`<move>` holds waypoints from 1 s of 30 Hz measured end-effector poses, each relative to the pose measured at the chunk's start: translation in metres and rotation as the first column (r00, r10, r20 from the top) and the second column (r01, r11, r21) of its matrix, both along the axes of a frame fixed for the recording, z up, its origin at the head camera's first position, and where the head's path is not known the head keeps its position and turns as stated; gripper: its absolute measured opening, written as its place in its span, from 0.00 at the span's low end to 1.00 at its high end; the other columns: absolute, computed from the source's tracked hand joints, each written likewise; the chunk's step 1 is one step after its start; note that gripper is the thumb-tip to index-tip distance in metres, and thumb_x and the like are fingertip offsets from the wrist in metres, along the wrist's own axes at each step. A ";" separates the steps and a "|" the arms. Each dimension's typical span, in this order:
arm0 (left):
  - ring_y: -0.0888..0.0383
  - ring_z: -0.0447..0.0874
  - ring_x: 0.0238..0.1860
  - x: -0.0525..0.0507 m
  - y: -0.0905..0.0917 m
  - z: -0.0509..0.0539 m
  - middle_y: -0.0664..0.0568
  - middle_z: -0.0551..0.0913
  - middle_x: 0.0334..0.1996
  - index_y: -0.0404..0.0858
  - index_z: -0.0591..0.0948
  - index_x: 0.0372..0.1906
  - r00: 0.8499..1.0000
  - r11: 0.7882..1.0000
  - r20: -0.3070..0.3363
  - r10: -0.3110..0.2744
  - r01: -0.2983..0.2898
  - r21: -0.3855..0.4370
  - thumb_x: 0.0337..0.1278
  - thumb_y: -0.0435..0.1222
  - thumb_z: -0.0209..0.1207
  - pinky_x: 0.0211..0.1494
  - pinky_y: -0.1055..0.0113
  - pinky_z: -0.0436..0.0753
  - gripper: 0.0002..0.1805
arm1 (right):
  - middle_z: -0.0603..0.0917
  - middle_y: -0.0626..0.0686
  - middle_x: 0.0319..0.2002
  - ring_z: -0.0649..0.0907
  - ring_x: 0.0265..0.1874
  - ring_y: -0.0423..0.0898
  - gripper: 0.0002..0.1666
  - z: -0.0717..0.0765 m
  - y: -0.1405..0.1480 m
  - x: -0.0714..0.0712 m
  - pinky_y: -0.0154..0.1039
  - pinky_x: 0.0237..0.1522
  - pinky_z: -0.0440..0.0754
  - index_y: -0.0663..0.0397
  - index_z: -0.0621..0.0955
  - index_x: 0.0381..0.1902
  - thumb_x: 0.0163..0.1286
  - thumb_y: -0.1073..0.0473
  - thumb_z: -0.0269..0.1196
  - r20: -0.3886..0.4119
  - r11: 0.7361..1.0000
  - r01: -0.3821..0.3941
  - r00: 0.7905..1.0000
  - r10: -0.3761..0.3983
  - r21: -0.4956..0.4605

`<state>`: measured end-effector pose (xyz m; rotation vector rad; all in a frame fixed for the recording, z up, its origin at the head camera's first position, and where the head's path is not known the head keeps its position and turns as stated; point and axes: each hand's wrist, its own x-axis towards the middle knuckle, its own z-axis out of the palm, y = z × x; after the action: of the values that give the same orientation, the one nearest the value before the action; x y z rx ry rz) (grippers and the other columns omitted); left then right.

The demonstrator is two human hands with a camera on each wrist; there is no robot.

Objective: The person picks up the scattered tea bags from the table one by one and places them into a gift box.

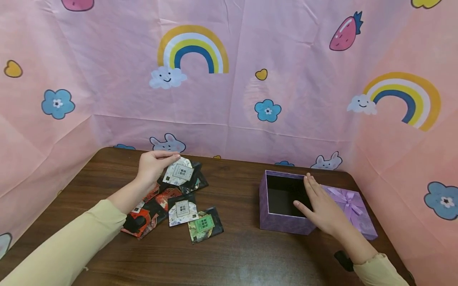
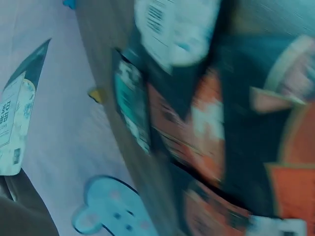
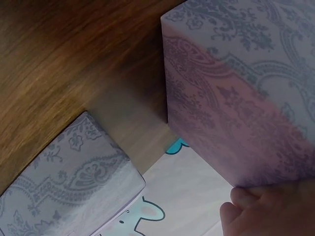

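Observation:
My left hand (image 1: 152, 167) pinches the upper edge of a flat white-and-black sachet (image 1: 181, 172), raised above the others. In the left wrist view this sachet (image 2: 15, 120) stands apart from the pile, tilted. Near the hand lie red-and-black sachets (image 1: 168, 196), another white-and-black sachet (image 1: 182, 210) and a green-labelled one (image 1: 205, 225). My right hand (image 1: 322, 208) rests at the right rim of an open purple box (image 1: 286, 223), fingers straight, thumb over the opening. The right wrist view shows its fingers against the patterned box wall (image 3: 226, 113). The visible inside is black.
A purple lid (image 1: 365, 216) with a ribbon bow lies right of the box, partly behind my right hand. A small dark object (image 1: 343, 261) is beside my right wrist. The brown wooden table (image 1: 236, 262) meets a pink patterned cloth (image 1: 229, 103) at the back and sides.

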<state>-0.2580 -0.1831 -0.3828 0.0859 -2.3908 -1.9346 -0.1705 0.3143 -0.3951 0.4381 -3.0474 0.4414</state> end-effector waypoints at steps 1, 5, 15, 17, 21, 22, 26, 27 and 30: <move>0.76 0.80 0.48 0.000 0.005 0.003 0.83 0.85 0.31 0.28 0.83 0.65 1.000 1.000 0.001 -0.014 0.014 0.008 0.71 0.41 0.69 0.51 0.79 0.82 0.26 | 0.45 0.66 0.87 0.52 0.85 0.68 0.56 0.000 0.000 0.000 0.71 0.80 0.56 0.67 0.49 0.85 0.81 0.35 0.56 0.001 1.000 0.001 1.000 -0.001 0.002; 0.74 0.82 0.47 -0.002 0.026 0.014 0.79 0.86 0.30 0.28 0.84 0.63 0.999 0.999 -0.005 -0.043 0.044 0.027 0.70 0.40 0.70 0.50 0.78 0.85 0.25 | 0.45 0.66 0.87 0.52 0.85 0.68 0.56 -0.001 0.000 0.000 0.71 0.80 0.57 0.67 0.49 0.85 0.81 0.35 0.56 0.000 1.000 0.002 1.000 -0.002 0.008; 0.50 0.86 0.61 -0.013 0.089 0.031 0.45 0.92 0.54 0.32 0.90 0.53 0.992 0.992 0.010 -0.129 0.129 -0.008 0.68 0.40 0.72 0.58 0.64 0.85 0.17 | 0.45 0.65 0.87 0.52 0.85 0.67 0.56 -0.002 0.001 -0.001 0.71 0.81 0.56 0.65 0.48 0.86 0.81 0.34 0.55 0.003 1.000 0.008 1.000 -0.008 0.009; 0.47 0.85 0.64 -0.015 0.103 0.035 0.43 0.91 0.56 0.32 0.90 0.53 0.986 0.986 -0.004 -0.168 0.168 -0.009 0.69 0.39 0.71 0.65 0.59 0.83 0.16 | 0.45 0.65 0.87 0.51 0.85 0.67 0.56 -0.003 0.002 0.000 0.71 0.81 0.56 0.65 0.47 0.86 0.81 0.34 0.55 0.003 1.000 0.009 1.000 -0.009 0.008; 0.46 0.85 0.65 -0.020 0.130 0.042 0.41 0.90 0.56 0.32 0.90 0.53 0.966 0.967 -0.038 -0.255 0.255 -0.012 0.70 0.36 0.69 0.68 0.57 0.83 0.14 | 0.46 0.65 0.87 0.51 0.85 0.67 0.56 -0.004 0.002 0.000 0.71 0.80 0.56 0.65 0.48 0.86 0.82 0.34 0.55 -0.004 1.000 0.008 1.000 -0.008 0.005; 0.48 0.86 0.63 -0.021 0.137 0.045 0.41 0.91 0.56 0.32 0.91 0.52 0.961 0.962 -0.046 -0.271 0.271 -0.021 0.70 0.36 0.69 0.65 0.60 0.84 0.13 | 0.46 0.66 0.87 0.51 0.85 0.67 0.56 -0.004 0.002 0.000 0.71 0.80 0.56 0.65 0.48 0.86 0.82 0.34 0.55 -0.007 1.000 0.008 1.000 -0.008 0.005; 0.57 0.89 0.48 -0.023 0.167 0.053 0.42 0.93 0.49 0.34 0.93 0.47 0.950 0.953 -0.080 -0.301 0.299 -0.047 0.65 0.36 0.73 0.44 0.74 0.83 0.11 | 0.46 0.66 0.87 0.52 0.85 0.67 0.55 -0.003 0.001 -0.001 0.70 0.80 0.56 0.65 0.49 0.86 0.81 0.35 0.56 -0.009 1.000 0.009 1.000 -0.008 0.008; 0.59 0.89 0.44 -0.023 0.175 0.055 0.43 0.93 0.48 0.34 0.93 0.46 0.947 0.951 -0.087 -0.308 0.305 -0.045 0.64 0.36 0.74 0.41 0.75 0.83 0.11 | 0.46 0.66 0.87 0.52 0.85 0.68 0.55 -0.003 0.001 0.000 0.70 0.80 0.57 0.65 0.49 0.86 0.81 0.35 0.56 -0.008 1.000 0.009 1.000 -0.009 0.008; 0.61 0.89 0.40 -0.024 0.196 0.059 0.43 0.94 0.46 0.34 0.94 0.44 0.933 0.939 -0.110 -0.343 0.341 -0.042 0.62 0.35 0.75 0.39 0.75 0.83 0.09 | 0.47 0.66 0.86 0.52 0.85 0.68 0.56 -0.003 0.000 0.000 0.71 0.80 0.57 0.66 0.49 0.86 0.81 0.35 0.57 -0.010 1.000 0.008 1.000 -0.008 0.008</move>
<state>-0.2819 0.0133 -0.3234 -0.4631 -2.4805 -1.9775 -0.1708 0.3145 -0.3982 0.4267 -3.0418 0.4253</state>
